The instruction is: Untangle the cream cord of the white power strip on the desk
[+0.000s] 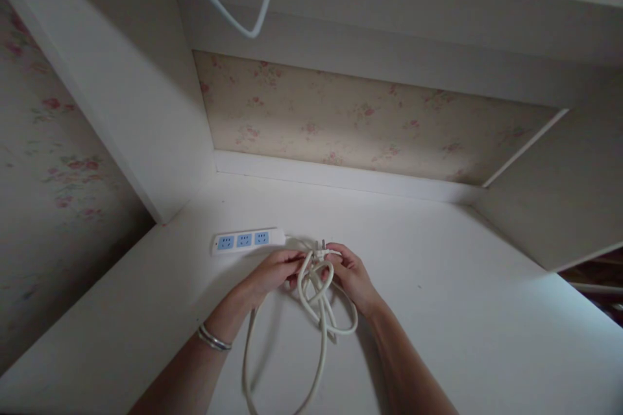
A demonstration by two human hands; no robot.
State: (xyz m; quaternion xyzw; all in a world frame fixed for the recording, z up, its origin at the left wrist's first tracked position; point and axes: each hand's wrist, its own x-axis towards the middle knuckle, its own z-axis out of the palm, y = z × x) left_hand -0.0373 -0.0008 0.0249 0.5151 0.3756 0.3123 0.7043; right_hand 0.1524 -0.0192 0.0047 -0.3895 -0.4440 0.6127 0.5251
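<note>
A white power strip with three blue socket panels lies on the white desktop, left of centre. Its white cord is bunched in loops between my hands, and one long loop hangs down toward me. My left hand is closed on the cord's loops from the left. From the other side, my right hand is closed around the cord close to the plug. The plug's metal prongs point away from me. Some fingertips are hidden behind the loops.
White side panels enclose the desk, with a white ledge along the back. Floral wallpaper shows behind it. Overhead, a bent pale rod or cord hangs below a shelf.
</note>
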